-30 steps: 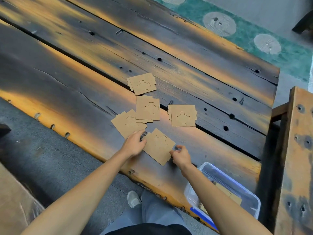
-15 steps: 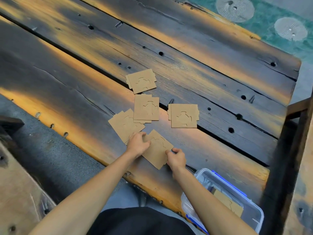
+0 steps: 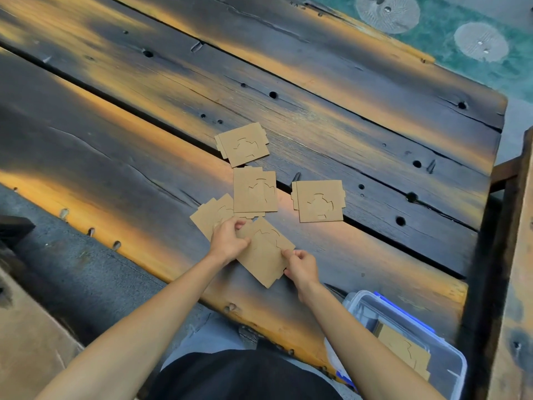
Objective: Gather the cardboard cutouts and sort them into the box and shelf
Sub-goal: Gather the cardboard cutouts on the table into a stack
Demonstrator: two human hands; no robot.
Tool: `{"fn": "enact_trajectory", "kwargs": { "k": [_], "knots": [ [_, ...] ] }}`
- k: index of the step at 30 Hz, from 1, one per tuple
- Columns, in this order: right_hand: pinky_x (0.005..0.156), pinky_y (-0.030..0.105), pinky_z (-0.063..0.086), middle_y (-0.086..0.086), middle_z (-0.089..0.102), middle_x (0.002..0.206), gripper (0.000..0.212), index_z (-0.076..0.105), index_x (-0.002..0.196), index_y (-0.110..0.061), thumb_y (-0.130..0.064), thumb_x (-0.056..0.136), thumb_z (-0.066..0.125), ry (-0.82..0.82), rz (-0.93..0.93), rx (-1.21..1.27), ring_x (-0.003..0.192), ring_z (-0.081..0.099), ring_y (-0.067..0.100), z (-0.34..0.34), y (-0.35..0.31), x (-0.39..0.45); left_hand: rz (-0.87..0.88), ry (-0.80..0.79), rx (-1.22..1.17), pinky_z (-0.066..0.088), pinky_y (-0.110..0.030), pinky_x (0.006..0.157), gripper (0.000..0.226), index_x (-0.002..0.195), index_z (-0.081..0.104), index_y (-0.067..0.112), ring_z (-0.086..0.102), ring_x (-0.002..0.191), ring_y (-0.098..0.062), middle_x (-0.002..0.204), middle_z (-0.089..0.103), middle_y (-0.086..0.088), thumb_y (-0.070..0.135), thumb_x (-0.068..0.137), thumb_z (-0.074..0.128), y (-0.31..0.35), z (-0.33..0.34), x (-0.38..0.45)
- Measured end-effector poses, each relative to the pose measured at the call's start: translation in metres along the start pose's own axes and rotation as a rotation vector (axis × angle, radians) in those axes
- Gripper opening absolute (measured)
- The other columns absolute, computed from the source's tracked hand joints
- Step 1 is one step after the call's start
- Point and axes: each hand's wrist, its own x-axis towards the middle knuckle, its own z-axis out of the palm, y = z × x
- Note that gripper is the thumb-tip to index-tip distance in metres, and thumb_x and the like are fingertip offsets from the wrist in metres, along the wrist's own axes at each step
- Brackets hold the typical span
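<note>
Several brown cardboard cutouts lie on a dark wooden table (image 3: pixel 346 116). The nearest cutout (image 3: pixel 264 255) is pinched at its left edge by my left hand (image 3: pixel 229 241) and at its right corner by my right hand (image 3: pixel 301 267). Under my left hand lies another cutout (image 3: pixel 212 215). Further back sit a middle stack (image 3: pixel 255 190), a far cutout (image 3: pixel 243 144) and a right cutout (image 3: pixel 318 200). A clear plastic box (image 3: pixel 450 379) with blue clips stands at the lower right and holds cutouts (image 3: pixel 403 347).
A wooden post or shelf frame (image 3: pixel 516 269) rises along the right edge. A brown cardboard sheet (image 3: pixel 26 347) lies at the lower left on the grey floor. Green patterned flooring (image 3: pixel 461 39) shows beyond the table's far edge.
Both hands have closed in on the nearest cutout and now grip its edges. The camera has shifted slightly, so the box sits lower right.
</note>
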Motion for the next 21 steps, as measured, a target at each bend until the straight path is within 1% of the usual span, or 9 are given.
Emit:
{"fn": "enact_trajectory", "kwargs": {
  "k": [3, 5, 7, 8, 11, 14, 16, 18, 21],
  "knots": [
    [0.092, 0.045, 0.055, 0.003, 0.063, 0.085, 0.024, 0.048, 0.078, -0.018, -0.028, 0.091, 0.065, 0.005, -0.001, -0.034, 0.076, 0.059, 0.018, 0.025, -0.009, -0.005, 0.02, 0.008, 0.081, 0.035, -0.029, 0.104, 0.051, 0.13, 0.061, 0.018, 0.04, 0.126, -0.027, 0.126, 0.06, -0.005, 0.019, 0.079, 0.068, -0.008, -0.016, 0.013],
    [0.082, 0.042, 0.053, 0.002, 0.058, 0.082, 0.025, 0.045, 0.076, -0.019, -0.025, 0.091, 0.064, 0.022, -0.014, -0.096, 0.077, 0.055, 0.02, 0.041, -0.015, -0.009, 0.025, 0.007, 0.102, 0.033, -0.031, 0.108, 0.052, 0.131, 0.06, 0.019, 0.038, 0.13, -0.028, 0.13, 0.058, -0.007, 0.018, 0.079, 0.068, -0.013, -0.028, 0.021],
    [0.07, 0.035, 0.045, 0.001, 0.055, 0.079, 0.021, 0.046, 0.077, -0.018, -0.023, 0.09, 0.062, 0.052, -0.046, -0.188, 0.076, 0.051, 0.019, 0.058, -0.022, -0.011, 0.034, -0.001, 0.116, 0.032, -0.033, 0.11, 0.052, 0.13, 0.06, 0.019, 0.037, 0.132, -0.029, 0.132, 0.054, -0.009, 0.017, 0.079, 0.068, -0.019, -0.043, 0.031],
    [0.069, 0.033, 0.043, 0.001, 0.056, 0.08, 0.018, 0.047, 0.078, -0.017, -0.021, 0.09, 0.061, 0.062, -0.057, -0.221, 0.077, 0.051, 0.019, 0.066, -0.026, -0.013, 0.039, -0.002, 0.127, 0.031, -0.032, 0.109, 0.052, 0.13, 0.059, 0.019, 0.037, 0.132, -0.029, 0.132, 0.052, -0.011, 0.016, 0.079, 0.068, -0.021, -0.049, 0.036],
    [0.072, 0.033, 0.044, 0.001, 0.06, 0.085, 0.011, 0.052, 0.082, -0.016, -0.019, 0.089, 0.06, 0.103, -0.078, -0.274, 0.082, 0.054, 0.021, 0.09, -0.038, -0.015, 0.056, -0.003, 0.157, 0.029, -0.027, 0.105, 0.053, 0.131, 0.059, 0.017, 0.037, 0.13, -0.028, 0.131, 0.049, -0.011, 0.016, 0.08, 0.068, -0.028, -0.069, 0.052],
    [0.076, 0.034, 0.045, 0.004, 0.062, 0.084, 0.008, 0.056, 0.082, -0.014, -0.017, 0.089, 0.057, 0.14, -0.077, -0.273, 0.086, 0.056, 0.025, 0.108, -0.049, -0.016, 0.043, -0.026, 0.17, 0.033, -0.031, 0.103, 0.053, 0.131, 0.059, 0.018, 0.037, 0.129, -0.029, 0.131, 0.049, -0.011, 0.016, 0.079, 0.068, -0.032, -0.083, 0.063],
    [0.079, 0.035, 0.048, 0.007, 0.067, 0.089, 0.011, 0.062, 0.087, -0.008, -0.016, 0.089, 0.056, 0.177, -0.069, -0.239, 0.091, 0.061, 0.027, 0.118, -0.053, -0.016, 0.043, -0.06, 0.186, 0.036, -0.034, 0.104, 0.053, 0.131, 0.058, 0.019, 0.04, 0.129, -0.029, 0.132, 0.05, -0.011, 0.017, 0.079, 0.069, -0.034, -0.091, 0.07],
    [0.085, 0.037, 0.051, 0.008, 0.072, 0.096, 0.016, 0.066, 0.095, -0.007, -0.017, 0.09, 0.055, 0.208, -0.055, -0.191, 0.097, 0.063, 0.028, 0.127, -0.056, -0.018, 0.054, -0.097, 0.196, 0.039, -0.036, 0.103, 0.052, 0.13, 0.059, 0.017, 0.044, 0.128, -0.029, 0.131, 0.054, -0.012, 0.018, 0.079, 0.069, -0.035, -0.096, 0.073],
    [0.093, 0.042, 0.054, 0.006, 0.071, 0.094, 0.011, 0.065, 0.092, -0.013, -0.018, 0.092, 0.056, 0.244, -0.04, -0.155, 0.099, 0.064, 0.029, 0.136, -0.059, -0.018, 0.094, -0.123, 0.204, 0.048, -0.035, 0.096, 0.047, 0.123, 0.064, 0.015, 0.057, 0.117, -0.027, 0.122, 0.067, -0.009, 0.015, 0.077, 0.069, -0.033, -0.103, 0.076]
  ]
}}
